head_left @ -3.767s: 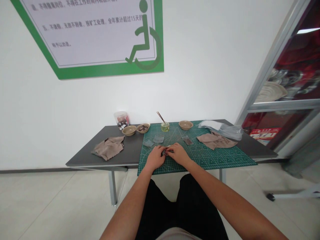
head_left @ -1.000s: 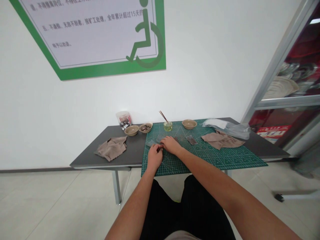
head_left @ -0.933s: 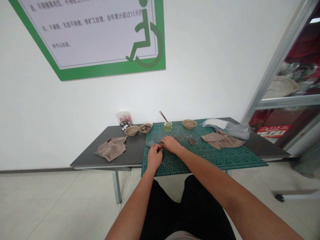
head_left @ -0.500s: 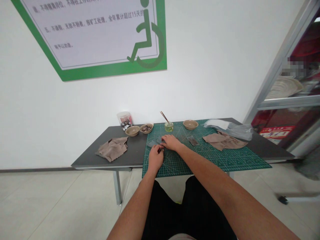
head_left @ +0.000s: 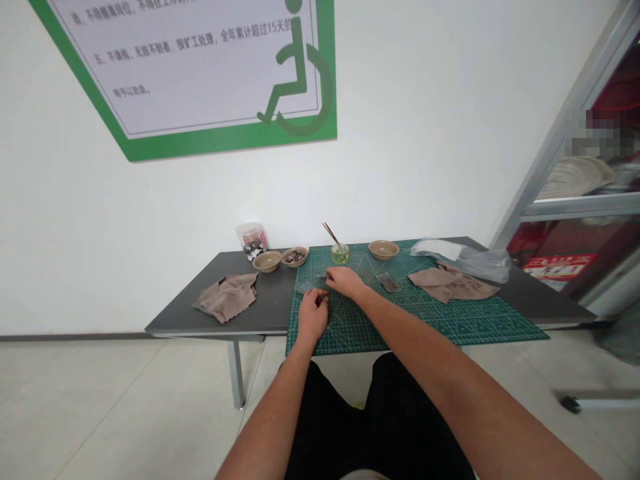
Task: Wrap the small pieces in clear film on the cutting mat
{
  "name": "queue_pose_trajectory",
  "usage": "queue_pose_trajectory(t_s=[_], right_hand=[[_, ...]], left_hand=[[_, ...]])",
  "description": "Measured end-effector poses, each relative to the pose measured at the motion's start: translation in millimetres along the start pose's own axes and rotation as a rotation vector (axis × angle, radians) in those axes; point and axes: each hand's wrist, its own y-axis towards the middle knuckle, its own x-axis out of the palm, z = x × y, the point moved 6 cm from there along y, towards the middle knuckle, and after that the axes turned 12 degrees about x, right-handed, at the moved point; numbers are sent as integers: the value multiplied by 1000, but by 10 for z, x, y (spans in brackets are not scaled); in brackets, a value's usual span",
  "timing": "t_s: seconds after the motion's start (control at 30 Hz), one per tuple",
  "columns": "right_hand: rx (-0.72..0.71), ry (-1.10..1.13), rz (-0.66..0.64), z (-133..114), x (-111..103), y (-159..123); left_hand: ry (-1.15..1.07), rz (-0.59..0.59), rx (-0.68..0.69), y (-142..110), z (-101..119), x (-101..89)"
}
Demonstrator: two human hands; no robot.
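Note:
My left hand (head_left: 313,317) rests on the green cutting mat (head_left: 450,320) with its fingers pinched round a small dark piece that I cannot make out. My right hand (head_left: 346,282) lies just beyond it, further onto the mat, fingers curled and their tips closed on a small grey square (head_left: 323,275). A second grey square (head_left: 304,287) lies flat on the mat to the left of both hands. Another small dark piece (head_left: 389,282) lies to the right of my right hand.
The dark table (head_left: 270,310) carries a beige cloth (head_left: 227,297) at left and another beige cloth (head_left: 453,283) at right by a plastic bag (head_left: 463,259). Along the back stand a plastic jar (head_left: 251,239), three bowls (head_left: 267,261) (head_left: 295,256) (head_left: 383,249) and a glass with sticks (head_left: 340,253).
My right hand left the piece both hands held and reached forward to the grey squares; one square is now at its fingertips. My left hand stayed pinched. The view drifted slightly left.

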Motion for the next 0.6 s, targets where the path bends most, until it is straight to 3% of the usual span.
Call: queue_pose_trajectory(t_s=[0.2, 0.4, 0.5, 0.6], right_hand=[[270, 443, 275, 201, -231, -293], [196, 535, 151, 202, -112, -863], [106, 630, 60, 142, -60, -962], [99, 689, 87, 134, -55, -936]], left_hand=[[-91, 6, 13, 19, -59, 10], [-141, -65, -8, 25, -55, 86], [-141, -121, 15, 18, -28, 131], [-145, -141, 47, 8, 10, 131]])
